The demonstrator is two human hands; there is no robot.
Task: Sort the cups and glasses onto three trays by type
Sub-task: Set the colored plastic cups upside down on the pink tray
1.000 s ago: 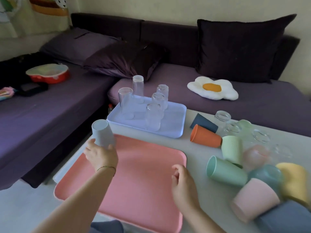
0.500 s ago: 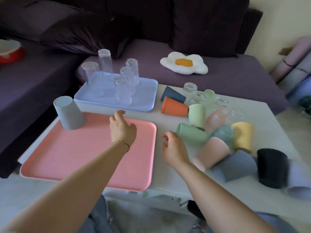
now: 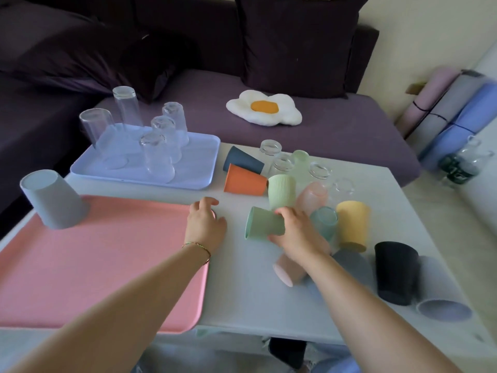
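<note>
My right hand (image 3: 297,234) grips a mint green cup (image 3: 262,224) lying on its side in the pile of coloured cups. My left hand (image 3: 205,223) rests empty, fingers loose, over the right edge of the pink tray (image 3: 94,265). A grey cup (image 3: 53,199) stands upside down at that tray's far left corner. Behind it, the pale blue tray (image 3: 193,162) carries several clear glasses (image 3: 157,157) upside down. More clear glasses (image 3: 271,149) stand behind the pile. An orange cup (image 3: 243,181), a ribbed green cup (image 3: 281,191) and a yellow cup (image 3: 352,224) sit among the others.
A black cup (image 3: 395,273) and a lilac cup (image 3: 438,292) lie at the table's right. A purple sofa with dark cushions and an egg-shaped pillow (image 3: 265,109) runs behind the white table (image 3: 242,300). Rolled mats (image 3: 451,109) lean at the far right.
My left hand let go of the grey cup on the pink tray and moved right. My right hand reached forward and closed on the mint green cup.
</note>
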